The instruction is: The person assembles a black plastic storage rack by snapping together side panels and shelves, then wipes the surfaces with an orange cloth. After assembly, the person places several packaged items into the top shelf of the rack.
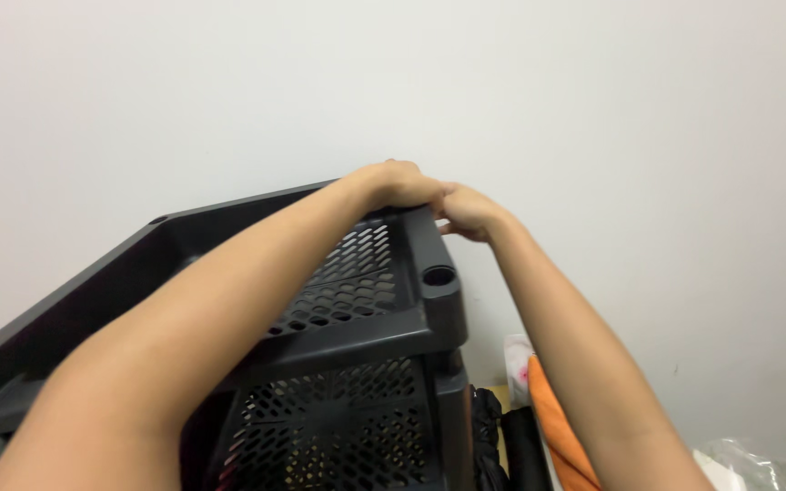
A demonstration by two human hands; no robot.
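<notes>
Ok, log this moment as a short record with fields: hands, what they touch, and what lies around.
left hand: rests on the far corner of the top tray, fingers curled over its rim
right hand: at the same corner, by the outer side of the rim, touching the left hand
top tray: black plastic, perforated floor, round socket at each visible corner
lower tray: black, perforated, directly beneath the top one
backdrop: plain white wall
lower right: orange cloth, black item beside it, clear plastic bag
</notes>
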